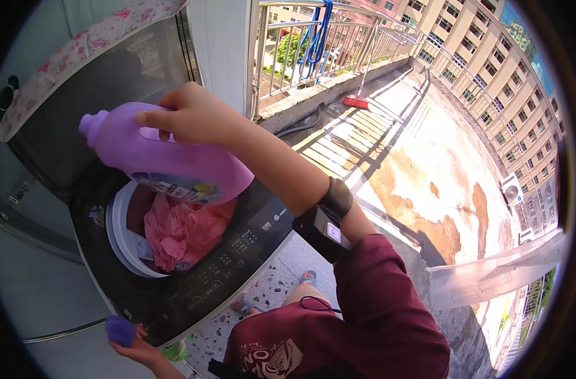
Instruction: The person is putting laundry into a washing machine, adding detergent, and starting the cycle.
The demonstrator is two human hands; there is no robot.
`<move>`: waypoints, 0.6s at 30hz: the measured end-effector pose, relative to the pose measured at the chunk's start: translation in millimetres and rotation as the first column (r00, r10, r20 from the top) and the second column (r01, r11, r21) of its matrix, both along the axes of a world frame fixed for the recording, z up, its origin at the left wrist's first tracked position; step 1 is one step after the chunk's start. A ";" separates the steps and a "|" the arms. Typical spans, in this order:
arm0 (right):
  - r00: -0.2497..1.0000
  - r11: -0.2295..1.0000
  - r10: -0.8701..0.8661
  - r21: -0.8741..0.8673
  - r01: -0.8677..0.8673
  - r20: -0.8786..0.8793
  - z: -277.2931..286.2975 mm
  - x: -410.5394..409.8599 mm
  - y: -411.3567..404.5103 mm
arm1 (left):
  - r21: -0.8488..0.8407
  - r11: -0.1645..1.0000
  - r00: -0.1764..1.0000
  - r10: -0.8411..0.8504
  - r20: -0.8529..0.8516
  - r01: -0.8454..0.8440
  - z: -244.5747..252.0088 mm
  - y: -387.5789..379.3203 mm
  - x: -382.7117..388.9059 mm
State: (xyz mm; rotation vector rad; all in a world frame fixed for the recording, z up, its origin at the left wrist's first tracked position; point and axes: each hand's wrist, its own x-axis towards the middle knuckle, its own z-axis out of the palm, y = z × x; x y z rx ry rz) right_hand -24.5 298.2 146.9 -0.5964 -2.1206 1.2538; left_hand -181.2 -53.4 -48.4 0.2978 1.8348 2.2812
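My right hand (186, 116) grips the handle of a purple plastic detergent bottle (174, 156), tilted almost on its side above the washing machine. Its uncapped neck points left, and a label with writing faces down toward the tub. In my left hand (138, 348), low at the left, is a dark blue bottle cap (120, 330). The top-loading washing machine (91, 265) has its lid (112, 85) raised. Pink fabric (186, 232) lies inside the white-rimmed tub (119, 241); the bottle hides the tub's far part.
A control panel (221, 267) runs along the machine's near edge. A floral cover (74, 57) drapes the lid. Beyond the door frame (252, 57), a sunlit terrace holds a red broom (355, 102), metal railing (288, 57) and blue hose (316, 42). A green packet (176, 351) sits below.
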 end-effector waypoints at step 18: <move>0.522 0.502 -0.850 -0.404 0.765 -0.069 -148.1 647.2 94.2 | 0.373 0.429 0.345 -0.898 0.273 0.823 18.8 371.3 401.8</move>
